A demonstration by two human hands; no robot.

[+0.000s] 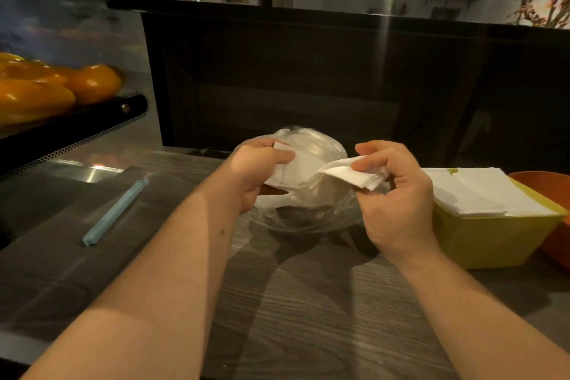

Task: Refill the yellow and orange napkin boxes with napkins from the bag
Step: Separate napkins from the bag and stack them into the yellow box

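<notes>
Both hands work above the crumpled clear plastic bag (308, 213). The left hand (259, 170) grips a folded wad of white paper napkins (296, 170) and the right hand (398, 200) pinches a thinner white stack (354, 174). The square yellow plastic napkin box (493, 237), already showing napkins on top, sits at the bag's three o'clock, with the orange plastic box (543, 179) just beyond. I'd square the edges first, then lay them flat.

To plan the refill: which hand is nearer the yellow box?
Right. The right hand, holding napkins, is just beside the yellow box; the left hand is farther away, across the bag.
</notes>
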